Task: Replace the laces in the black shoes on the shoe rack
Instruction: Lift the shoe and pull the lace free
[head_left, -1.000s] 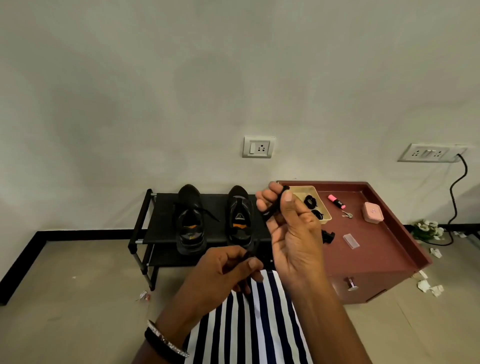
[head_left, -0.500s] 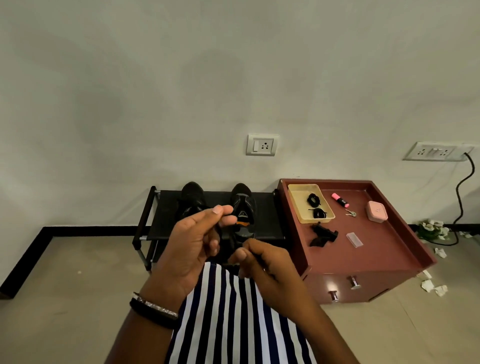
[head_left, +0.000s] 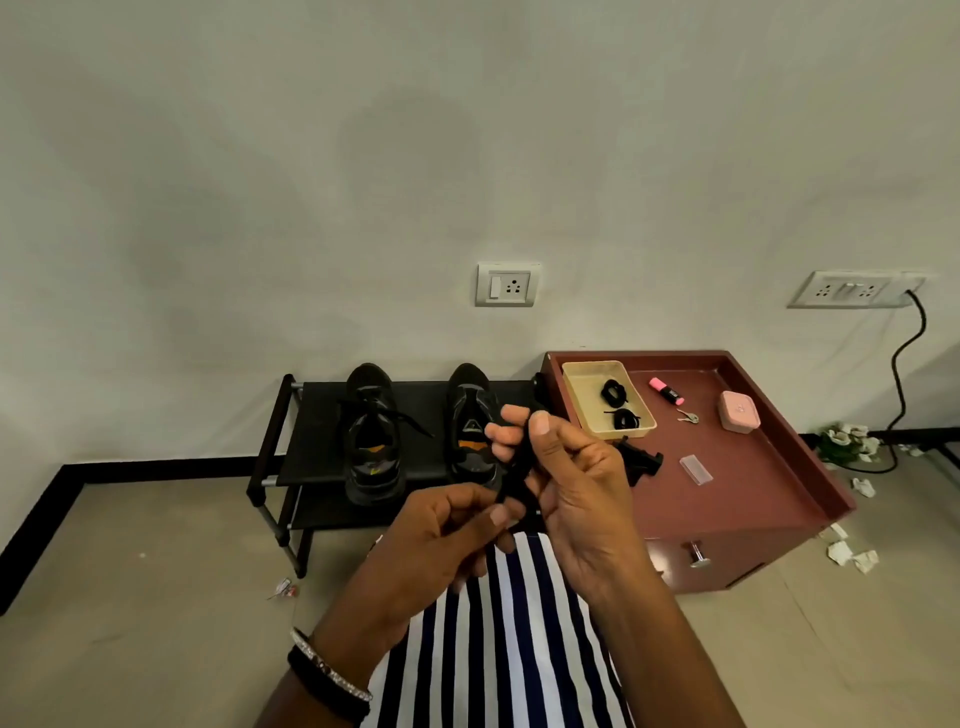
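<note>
On the top shelf of the black shoe rack, two black shoes well apart, toes to the wall: left shoe with a loose lace, right shoe partly hidden. Just beside, on the maroon cabinet top: beige tray holding two coiled laces, pink highlighter, keys, pink box, clear plastic piece, black item (half covered, not identifiable). On the floor, paper scraps and a small wrapper.

Bare forearms, black band and perhaps stone-studded silver bracelet on left wrist, navy-and-white striped garment
</note>
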